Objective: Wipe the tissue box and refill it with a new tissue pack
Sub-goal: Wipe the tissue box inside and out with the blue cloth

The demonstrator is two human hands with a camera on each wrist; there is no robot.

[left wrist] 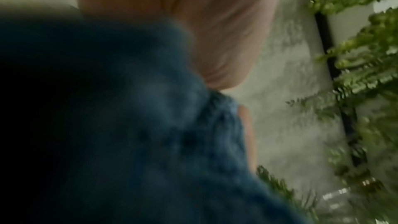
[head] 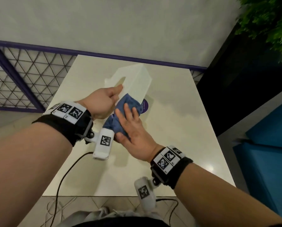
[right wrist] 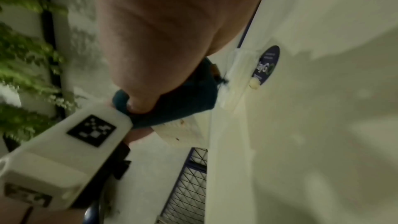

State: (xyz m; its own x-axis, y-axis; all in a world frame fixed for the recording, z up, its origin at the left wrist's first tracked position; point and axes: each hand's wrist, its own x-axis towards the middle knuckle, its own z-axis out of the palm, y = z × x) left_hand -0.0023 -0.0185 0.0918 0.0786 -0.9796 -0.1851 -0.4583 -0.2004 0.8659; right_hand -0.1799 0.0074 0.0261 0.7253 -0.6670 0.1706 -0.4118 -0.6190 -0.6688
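Here my left hand [head: 104, 102] grips the white tissue box [head: 133, 81], tilted over the table [head: 178, 128]; my right hand [head: 130, 128], fingers flat, presses the blue cloth [head: 130, 102] against what looks like its near end. I should wipe firmly with long strokes.

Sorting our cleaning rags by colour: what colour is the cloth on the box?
Blue; the cloth shows best in the head view.

You face a white bench [head: 178, 145]. A round purple sticker [head: 145, 106] lies near its middle. The tissue box [head: 137, 81] stands tilted toward its far edge.
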